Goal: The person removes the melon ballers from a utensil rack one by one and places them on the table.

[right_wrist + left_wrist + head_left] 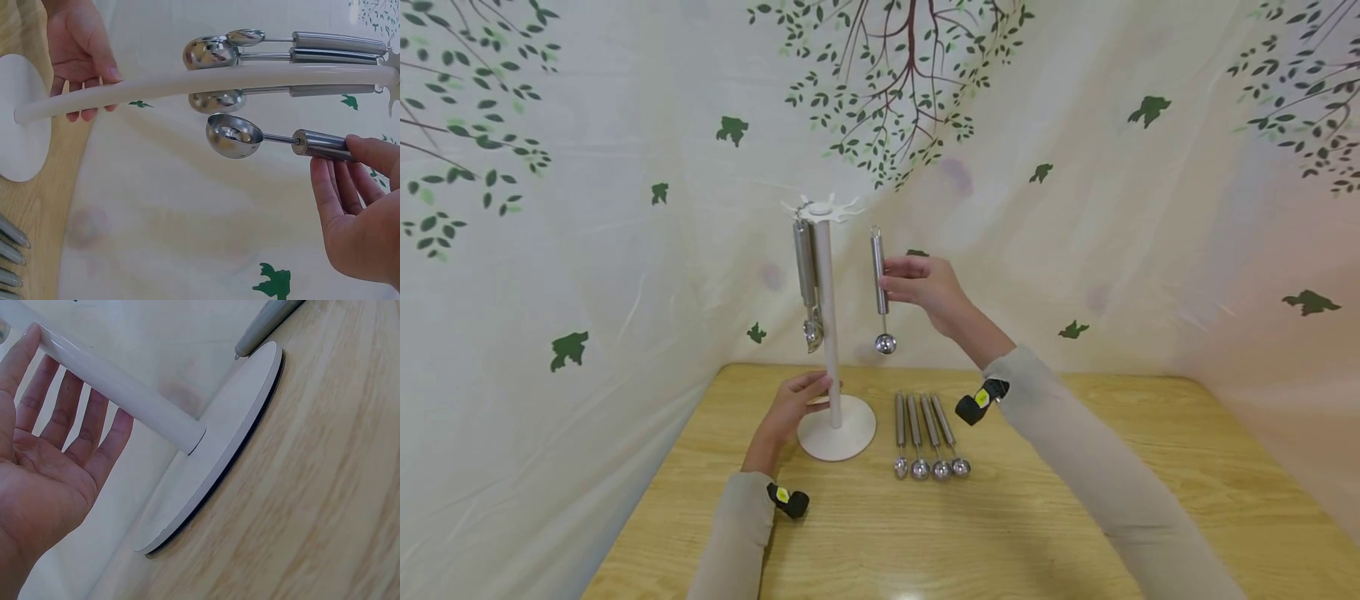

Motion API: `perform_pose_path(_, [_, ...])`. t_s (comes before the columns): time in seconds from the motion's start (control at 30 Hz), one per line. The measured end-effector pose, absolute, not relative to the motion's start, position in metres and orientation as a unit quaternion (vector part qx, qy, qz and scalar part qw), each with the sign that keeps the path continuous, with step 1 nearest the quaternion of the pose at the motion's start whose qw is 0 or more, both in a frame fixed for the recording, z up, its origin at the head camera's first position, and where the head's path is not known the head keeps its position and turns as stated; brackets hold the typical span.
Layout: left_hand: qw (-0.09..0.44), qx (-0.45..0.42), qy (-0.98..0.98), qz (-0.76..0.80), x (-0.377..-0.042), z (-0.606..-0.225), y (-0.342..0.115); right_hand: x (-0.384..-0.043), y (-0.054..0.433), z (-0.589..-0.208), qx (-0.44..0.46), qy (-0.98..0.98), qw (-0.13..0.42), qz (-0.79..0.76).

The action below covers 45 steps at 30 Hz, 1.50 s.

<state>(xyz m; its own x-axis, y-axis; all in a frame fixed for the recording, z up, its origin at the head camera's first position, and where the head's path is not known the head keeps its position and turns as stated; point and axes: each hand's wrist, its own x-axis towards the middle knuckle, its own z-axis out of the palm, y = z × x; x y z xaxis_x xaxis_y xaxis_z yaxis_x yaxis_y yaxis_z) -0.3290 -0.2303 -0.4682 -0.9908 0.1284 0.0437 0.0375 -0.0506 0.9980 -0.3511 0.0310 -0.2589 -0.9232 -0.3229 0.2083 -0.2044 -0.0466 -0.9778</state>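
Observation:
In the head view my right hand [928,292] pinches a steel ice cream scoop [878,262] by its handle. The scoop hangs upright, loop at the top and round bowl below, to the right of a white rotating-style stand [831,333] with a hooked top [822,210]. Low on the stand's pole [137,397], my left hand [793,404] holds it, thumb in front and fingers behind. Several steel scoops [215,51] hang from the hooks on the pole's left side. In the right wrist view the held scoop's bowl [234,135] shows its hollow side.
Several more scoops [928,433] lie in a row on the wooden table [865,542], right of the stand's round base [853,442]. A pale curtain [647,292] printed with leaves and branches hangs behind the table and along its sides.

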Motion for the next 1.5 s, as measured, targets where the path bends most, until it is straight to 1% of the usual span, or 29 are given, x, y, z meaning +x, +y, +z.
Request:
perform_pose_path(0.53, [0.027,0.075,0.683,0.727,-0.327,-0.467,-0.229,-0.342,0.083,-0.308,-0.168,0.714,0.075,-0.676])
perform_pose_path(0.77, [0.031,0.063,0.692,0.719,-0.325,-0.466,-0.229,-0.336,0.103,-0.327,-0.152,0.725,0.087,-0.666])
perform_pose_path(1.13, [0.031,0.071,0.680,0.729,-0.328,-0.469,-0.230,-0.338,0.134,-0.358,-0.139,0.743,0.089,-0.648])
perform_pose_path(1.5, [0.032,0.081,0.675,0.732,-0.327,-0.467,-0.231,-0.338,0.153,-0.378,-0.120,0.742,0.103,-0.652])
